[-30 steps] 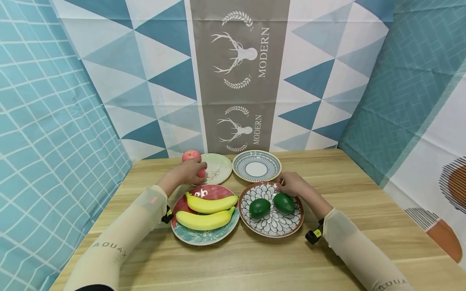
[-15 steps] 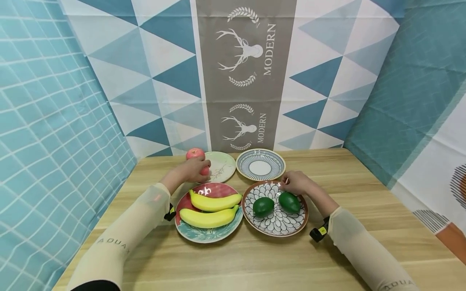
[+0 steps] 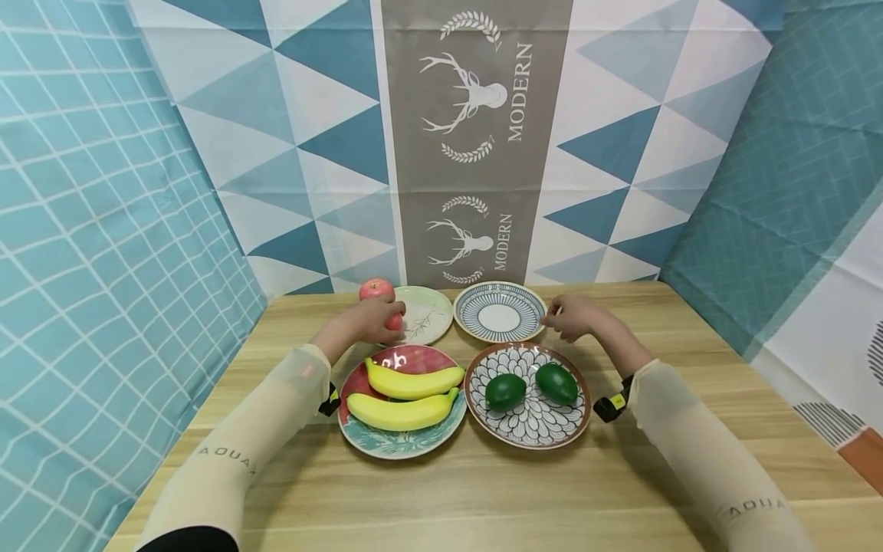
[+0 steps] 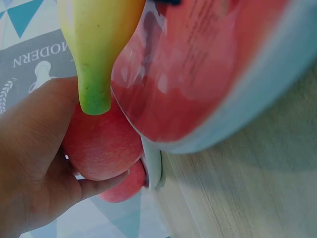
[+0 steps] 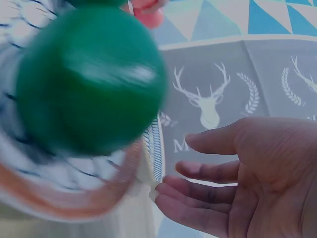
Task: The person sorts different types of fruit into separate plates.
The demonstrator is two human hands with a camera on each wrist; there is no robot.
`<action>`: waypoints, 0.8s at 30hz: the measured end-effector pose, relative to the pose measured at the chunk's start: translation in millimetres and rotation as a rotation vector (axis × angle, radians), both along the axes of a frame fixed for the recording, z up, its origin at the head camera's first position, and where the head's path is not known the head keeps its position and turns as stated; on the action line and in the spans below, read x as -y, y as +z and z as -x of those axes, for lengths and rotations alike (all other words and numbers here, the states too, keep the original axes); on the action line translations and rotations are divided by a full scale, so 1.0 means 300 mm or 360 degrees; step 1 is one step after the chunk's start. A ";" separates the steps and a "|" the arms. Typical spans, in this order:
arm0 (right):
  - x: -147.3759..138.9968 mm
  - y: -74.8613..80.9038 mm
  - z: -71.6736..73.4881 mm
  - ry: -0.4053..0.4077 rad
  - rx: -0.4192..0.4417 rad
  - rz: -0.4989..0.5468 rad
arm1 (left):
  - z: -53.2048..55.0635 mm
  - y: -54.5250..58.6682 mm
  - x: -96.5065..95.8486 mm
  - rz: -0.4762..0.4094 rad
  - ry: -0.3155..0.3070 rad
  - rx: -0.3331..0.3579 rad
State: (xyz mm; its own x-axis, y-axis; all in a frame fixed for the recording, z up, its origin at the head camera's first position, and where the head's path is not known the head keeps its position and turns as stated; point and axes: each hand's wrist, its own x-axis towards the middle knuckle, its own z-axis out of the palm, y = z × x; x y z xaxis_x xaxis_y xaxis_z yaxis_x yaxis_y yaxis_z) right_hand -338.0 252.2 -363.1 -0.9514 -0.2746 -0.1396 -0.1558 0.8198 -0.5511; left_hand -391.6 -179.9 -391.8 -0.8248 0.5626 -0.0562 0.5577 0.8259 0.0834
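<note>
My left hand (image 3: 372, 320) grips a red apple (image 4: 99, 144) at the left side of the light green plate (image 3: 436, 310). A second apple (image 3: 376, 288) sits just behind it. In the left wrist view, thumb and fingers wrap the held apple. My right hand (image 3: 576, 317) is at the right rim of the blue-striped plate (image 3: 499, 316), its fingers loosely bent and spread from the thumb. In the right wrist view its fingertips reach that rim; whether they touch is unclear. Two dark green fruits (image 3: 506, 392) lie on the brown-rimmed petal plate (image 3: 530, 433), in front of this hand.
Two yellow bananas (image 3: 402, 412) lie on the red and teal plate (image 3: 396, 451) at front left. The plates stand close together on the wooden table (image 3: 441, 506). A patterned backdrop (image 3: 476, 153) rises behind them, with a blue-tiled cloth (image 3: 103, 268) on the left.
My right hand has let go of the brown-rimmed plate's rim and moved back to the blue-striped plate's edge. The left hand stays on the apple. The view has shifted slightly.
</note>
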 end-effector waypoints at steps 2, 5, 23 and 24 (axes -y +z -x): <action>-0.002 0.022 0.021 -0.0026 -0.0013 -0.0002 | -0.005 0.001 0.002 -0.0004 0.0011 0.0018; -0.002 0.042 0.054 -0.0076 -0.0039 -0.0019 | -0.012 0.001 0.003 -0.0005 0.0020 0.0038; 0.006 -0.014 0.230 -0.0236 -0.0032 -0.0170 | -0.020 0.022 -0.003 0.0002 0.0000 0.0045; 0.014 -0.023 0.235 -0.0229 -0.0025 -0.0171 | -0.026 0.020 0.001 0.0011 0.0016 0.0045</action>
State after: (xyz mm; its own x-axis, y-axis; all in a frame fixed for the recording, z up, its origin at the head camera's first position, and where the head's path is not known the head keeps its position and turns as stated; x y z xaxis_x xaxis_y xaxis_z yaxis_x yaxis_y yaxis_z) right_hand -408.5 248.1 -369.9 -0.9821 -0.1194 -0.1457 -0.0402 0.8884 -0.4573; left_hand -383.9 -180.2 -385.8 -0.8283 0.5540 -0.0835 0.5470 0.8320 0.0930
